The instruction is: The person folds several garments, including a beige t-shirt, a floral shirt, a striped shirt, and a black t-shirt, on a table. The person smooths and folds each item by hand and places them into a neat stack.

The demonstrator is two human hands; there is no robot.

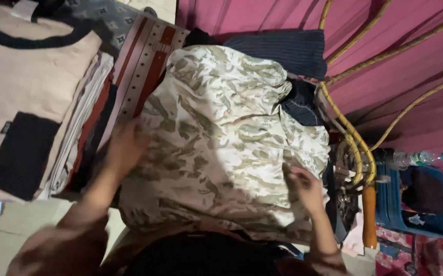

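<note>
L hand [124, 145]: flat on camo cloth's [221, 148] left edge, blurred; finger spread can't tell.
R hand [305, 186]: fingers curled, pinching a fold at cloth's right side.
Camo cloth: centre, spread over a clothes pile, striped dark cloth [288, 51] behind.
Left: beige shirt [22, 76] w/ black pocket, folded stack [86, 117].
Right: cane frame [354, 143], bottle [415, 158].

Home interior, likely bedroom or laundry corner: stack of folded garments topped by beige shirt with black pocket [25, 97], rumpled camouflage-print cloth [221, 138], pink draped curtain [415, 66], blue plastic crate [425, 204], clear plastic bottle [415, 158].
</note>
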